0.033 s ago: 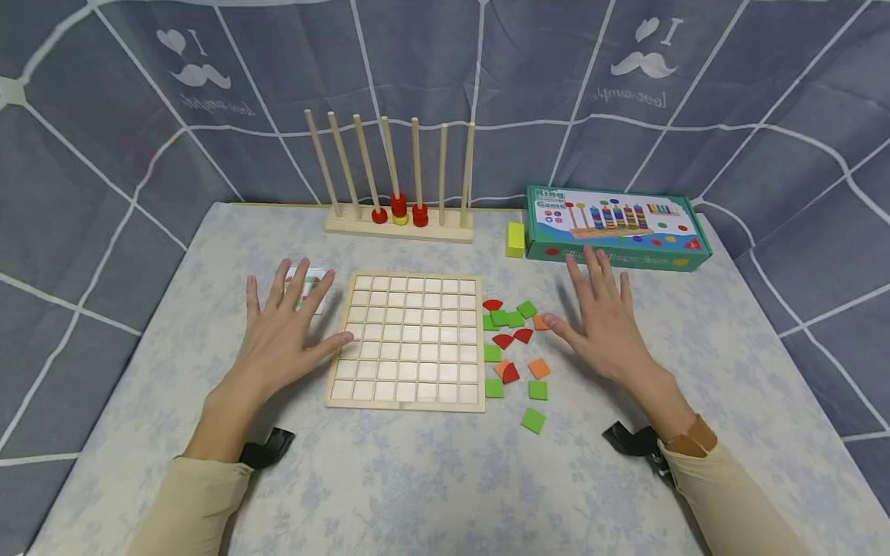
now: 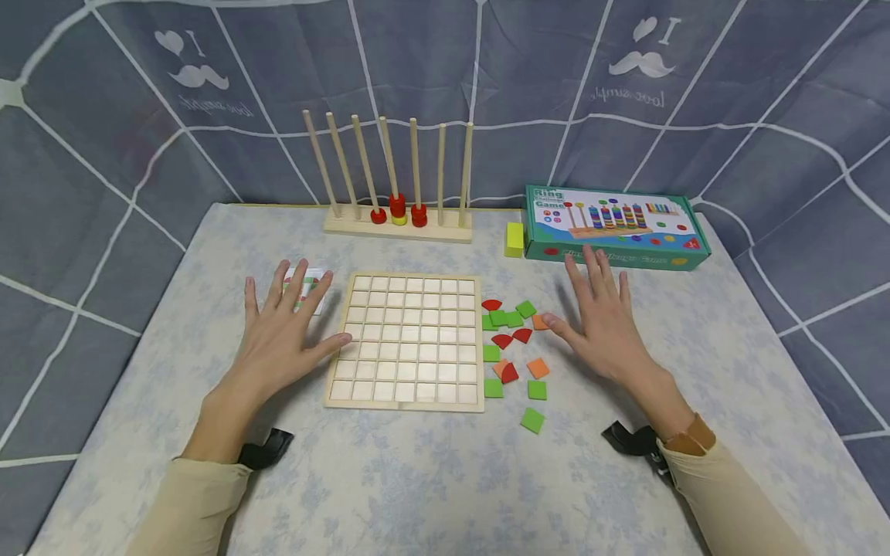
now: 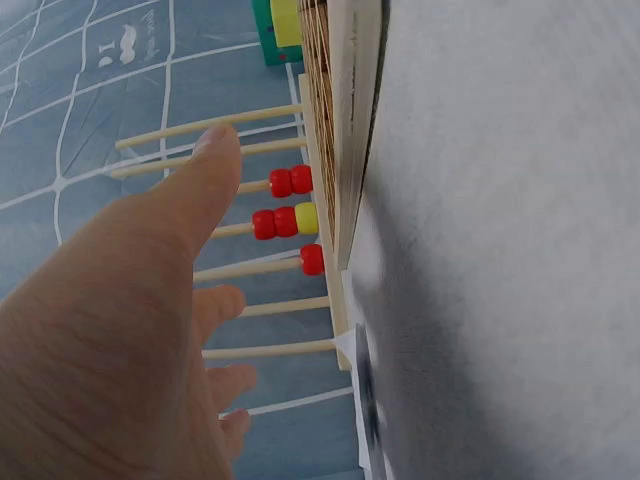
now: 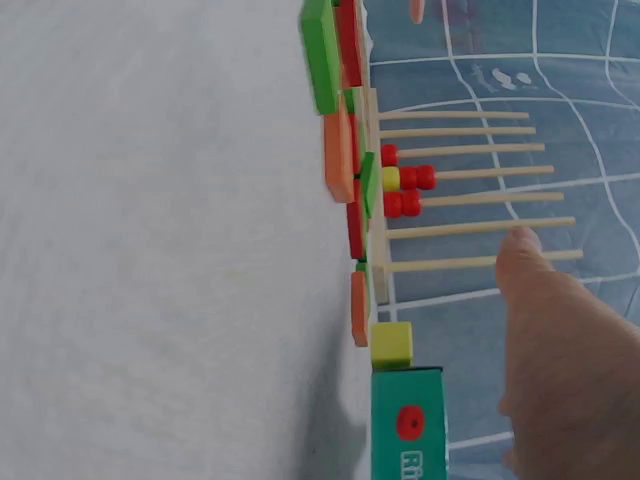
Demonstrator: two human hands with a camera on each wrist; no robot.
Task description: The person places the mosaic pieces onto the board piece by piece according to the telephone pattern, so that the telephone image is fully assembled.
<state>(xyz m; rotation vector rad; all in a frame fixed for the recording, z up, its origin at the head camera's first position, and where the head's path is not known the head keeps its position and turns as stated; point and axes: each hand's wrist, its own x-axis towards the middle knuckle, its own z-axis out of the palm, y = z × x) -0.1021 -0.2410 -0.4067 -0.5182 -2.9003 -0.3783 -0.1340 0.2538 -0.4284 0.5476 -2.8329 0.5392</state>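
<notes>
Nothing visibly moved; my left hand and right hand spread empty, grid board edge seemingly under left thumb, tabletop between wrists.

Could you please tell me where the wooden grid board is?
In the head view, the wooden grid board lies on the table between the left hand and right hand, just left of the colored tiles, nearer than the peg rack.

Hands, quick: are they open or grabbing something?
Left hand: open, holding nothing, near the square, pale wooden grid board.
Right hand: open, holding nothing, near a flat orange tile.
</notes>
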